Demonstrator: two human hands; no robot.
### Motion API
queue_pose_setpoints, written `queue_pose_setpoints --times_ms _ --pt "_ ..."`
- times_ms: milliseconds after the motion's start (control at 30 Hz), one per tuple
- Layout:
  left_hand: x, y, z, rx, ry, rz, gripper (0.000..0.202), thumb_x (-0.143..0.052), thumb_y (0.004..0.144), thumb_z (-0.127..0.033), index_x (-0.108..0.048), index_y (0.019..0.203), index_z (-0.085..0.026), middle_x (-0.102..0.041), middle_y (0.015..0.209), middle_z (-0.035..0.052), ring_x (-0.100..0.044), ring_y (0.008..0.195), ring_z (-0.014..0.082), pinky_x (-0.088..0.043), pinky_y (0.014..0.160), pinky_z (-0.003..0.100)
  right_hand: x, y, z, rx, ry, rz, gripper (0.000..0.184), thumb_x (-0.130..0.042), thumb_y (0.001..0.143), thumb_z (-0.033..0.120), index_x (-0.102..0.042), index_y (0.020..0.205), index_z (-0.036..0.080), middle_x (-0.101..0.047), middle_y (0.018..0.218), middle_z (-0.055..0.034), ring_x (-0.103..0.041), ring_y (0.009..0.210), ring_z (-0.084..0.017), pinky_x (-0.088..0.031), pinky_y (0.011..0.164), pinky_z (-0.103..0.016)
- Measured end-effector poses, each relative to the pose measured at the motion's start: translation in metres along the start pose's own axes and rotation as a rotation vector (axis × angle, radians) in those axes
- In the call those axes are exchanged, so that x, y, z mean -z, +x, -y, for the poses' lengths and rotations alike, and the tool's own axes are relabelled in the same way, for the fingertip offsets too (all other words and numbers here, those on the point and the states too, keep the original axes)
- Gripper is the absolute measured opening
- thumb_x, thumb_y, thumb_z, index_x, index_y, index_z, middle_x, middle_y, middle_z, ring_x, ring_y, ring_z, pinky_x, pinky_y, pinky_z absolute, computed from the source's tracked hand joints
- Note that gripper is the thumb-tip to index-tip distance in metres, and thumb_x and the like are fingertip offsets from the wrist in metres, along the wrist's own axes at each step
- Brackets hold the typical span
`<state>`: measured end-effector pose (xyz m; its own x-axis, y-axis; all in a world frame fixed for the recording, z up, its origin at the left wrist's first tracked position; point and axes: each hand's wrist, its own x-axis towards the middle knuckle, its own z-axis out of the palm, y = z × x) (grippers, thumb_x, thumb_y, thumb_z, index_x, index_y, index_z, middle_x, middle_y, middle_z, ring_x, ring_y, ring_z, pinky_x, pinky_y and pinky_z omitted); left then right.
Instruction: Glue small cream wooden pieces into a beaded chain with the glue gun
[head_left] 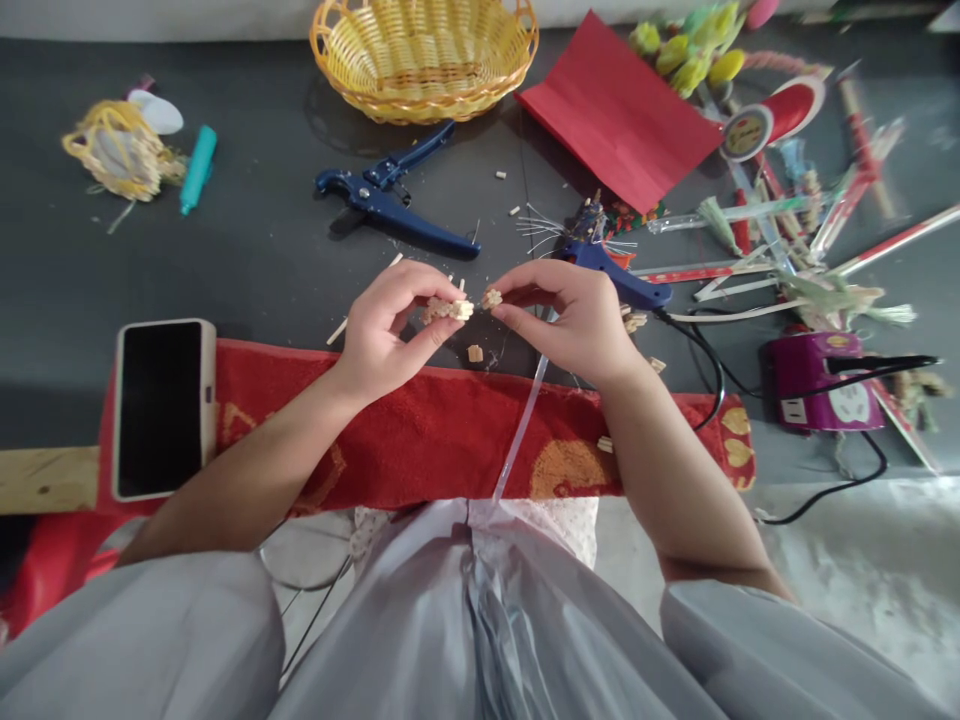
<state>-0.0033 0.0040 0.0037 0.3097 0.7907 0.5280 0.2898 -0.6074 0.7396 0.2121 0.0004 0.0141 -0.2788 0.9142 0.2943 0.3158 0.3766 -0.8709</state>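
Over the table's near edge, my left hand [394,325] pinches a cluster of short pale stick pieces [448,310] between thumb and fingers. Facing it, a small gap away, my right hand [566,315] grips a smaller bundle of pale stick pieces [492,298] at its fingertips. Below the gap lies a loose bundle of stick pieces [475,353]. Just behind my right hand rests a blue glue gun [619,275], with a clear glue stick [523,425] seemingly under that hand and reaching down across the red towel [420,440].
Beyond my hands lie a blue cutter [397,205], a wicker basket [424,60] and red paper [622,110]. A thread spool [776,118], straws and a purple power adapter [825,385] with black cords crowd the right. On the left are a phone [163,410] and a teal pen [199,170].
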Motion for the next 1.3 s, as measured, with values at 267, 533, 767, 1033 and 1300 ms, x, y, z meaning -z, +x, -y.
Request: queue_pose_setpoints --times_ms 267,533,767,1033,1300 --pt "0.000 0.000 0.000 0.043 -0.003 0.020 0.024 -0.064 0.090 -0.048 -0.063 0.092 -0.023 -0.069 0.091 0.0039 -0.064 0.083 0.0151 -0.055 0.073 0.030 0.003 0.001 0.003 0.007 0.102 0.002 0.023 -0.072 0.085 0.039 -0.073 0.093 0.017 -0.072 0.095 -0.0048 -0.068 0.085 -0.013 -0.061 0.077 -0.027" --pt "0.001 0.000 0.003 0.048 -0.010 0.042 0.023 -0.065 0.091 -0.044 -0.063 0.094 -0.022 -0.069 0.093 0.0039 -0.066 0.085 0.0140 -0.056 0.074 0.028 0.004 0.001 0.001 0.020 0.104 -0.005 0.017 -0.073 0.083 0.030 -0.073 0.093 0.016 -0.070 0.095 -0.0050 -0.067 0.085 -0.012 -0.058 0.075 -0.025" --pt "0.000 -0.004 0.005 0.092 -0.008 0.063 0.027 -0.062 0.092 -0.048 -0.061 0.101 -0.023 -0.071 0.101 0.0045 -0.069 0.093 0.0153 -0.059 0.084 0.031 0.004 0.001 0.004 0.021 0.055 0.021 0.020 -0.072 0.085 0.035 -0.073 0.093 0.018 -0.071 0.093 -0.0037 -0.067 0.084 -0.013 -0.058 0.074 -0.026" --pt "0.002 -0.002 0.003 -0.013 0.124 0.086 0.019 -0.064 0.091 -0.038 -0.064 0.098 -0.020 -0.073 0.096 0.0039 -0.069 0.088 0.0138 -0.056 0.082 0.027 0.000 -0.004 0.011 0.135 -0.053 -0.005 0.014 -0.066 0.089 0.029 -0.072 0.096 0.017 -0.076 0.094 -0.0048 -0.070 0.079 -0.013 -0.060 0.073 -0.027" --pt "0.000 -0.001 0.003 -0.006 0.197 0.054 0.014 -0.063 0.090 -0.032 -0.064 0.096 -0.019 -0.072 0.091 0.0026 -0.066 0.083 0.0132 -0.055 0.077 0.026 -0.001 -0.001 -0.005 0.240 -0.494 0.013 0.011 -0.060 0.085 0.018 -0.069 0.092 0.019 -0.073 0.089 -0.0064 -0.066 0.081 -0.019 -0.053 0.073 -0.032"
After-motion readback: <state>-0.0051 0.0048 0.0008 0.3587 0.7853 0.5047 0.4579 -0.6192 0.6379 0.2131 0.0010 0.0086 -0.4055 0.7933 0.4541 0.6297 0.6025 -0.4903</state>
